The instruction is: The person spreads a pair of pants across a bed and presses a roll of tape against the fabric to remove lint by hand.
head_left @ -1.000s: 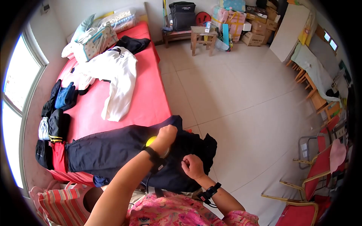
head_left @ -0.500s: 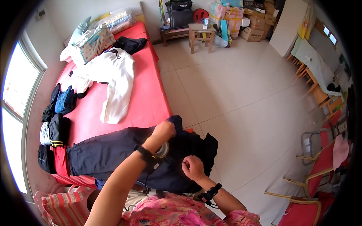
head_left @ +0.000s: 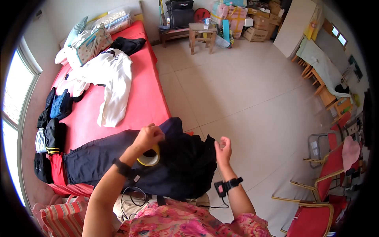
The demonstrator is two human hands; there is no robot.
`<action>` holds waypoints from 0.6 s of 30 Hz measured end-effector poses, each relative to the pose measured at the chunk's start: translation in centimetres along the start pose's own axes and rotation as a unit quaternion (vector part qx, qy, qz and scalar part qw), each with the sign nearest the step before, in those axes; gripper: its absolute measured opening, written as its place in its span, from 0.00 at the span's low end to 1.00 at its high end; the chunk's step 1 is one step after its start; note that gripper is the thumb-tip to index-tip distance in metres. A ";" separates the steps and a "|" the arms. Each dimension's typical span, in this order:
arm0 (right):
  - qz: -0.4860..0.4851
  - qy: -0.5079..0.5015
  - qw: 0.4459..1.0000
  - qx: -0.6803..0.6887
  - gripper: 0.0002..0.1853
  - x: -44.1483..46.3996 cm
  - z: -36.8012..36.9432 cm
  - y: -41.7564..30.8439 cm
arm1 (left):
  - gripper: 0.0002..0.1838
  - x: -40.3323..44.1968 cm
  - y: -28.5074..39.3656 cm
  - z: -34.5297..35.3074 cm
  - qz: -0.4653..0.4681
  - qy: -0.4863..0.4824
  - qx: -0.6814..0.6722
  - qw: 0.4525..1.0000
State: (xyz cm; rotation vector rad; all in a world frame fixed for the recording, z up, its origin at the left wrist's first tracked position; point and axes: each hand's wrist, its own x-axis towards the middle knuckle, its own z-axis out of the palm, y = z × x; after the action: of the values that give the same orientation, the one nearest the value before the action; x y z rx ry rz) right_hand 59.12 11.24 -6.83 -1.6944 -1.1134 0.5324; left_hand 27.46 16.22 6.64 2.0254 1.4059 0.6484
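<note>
Farther apart than half a second ago, the left hand curls by a yellow roll, grip unclear, while the right sits loosely open beside dark cloth across the bed, seemingly mid-arranging, which calls for a careful edge pinch

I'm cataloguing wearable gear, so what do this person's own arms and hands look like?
The left hand and right hand are ungloved. The left wears a black band at the wrist; the right, a black strap with a boxy module bearing a reddish patch and a thin dark cable. A pink floral sleeve shows on the right.
</note>
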 end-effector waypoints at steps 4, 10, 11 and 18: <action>0.166 -0.043 0.979 -0.107 0.33 3.5 1.8 9.8 | 0.05 -2.3 2.3 -3.0 -0.044 0.029 -0.095 0.994; 0.276 -0.339 0.892 0.114 0.26 4.1 -3.9 4.2 | 0.01 -9.2 -1.1 -9.4 -0.053 0.095 -0.234 0.966; 0.276 -0.341 0.892 0.111 0.26 4.4 -4.7 3.6 | 0.01 -10.4 -1.9 -10.8 -0.052 0.099 -0.249 0.962; 0.174 -0.244 0.875 0.381 0.19 5.5 -13.5 -5.1 | 0.01 -16.0 -4.6 -15.5 -0.228 0.011 -0.163 0.960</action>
State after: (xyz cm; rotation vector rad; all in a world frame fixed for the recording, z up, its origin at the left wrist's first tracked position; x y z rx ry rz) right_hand 69.91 9.66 4.04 -1.0614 -0.7522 1.4791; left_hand 8.70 5.27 13.48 1.3790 1.5872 0.6451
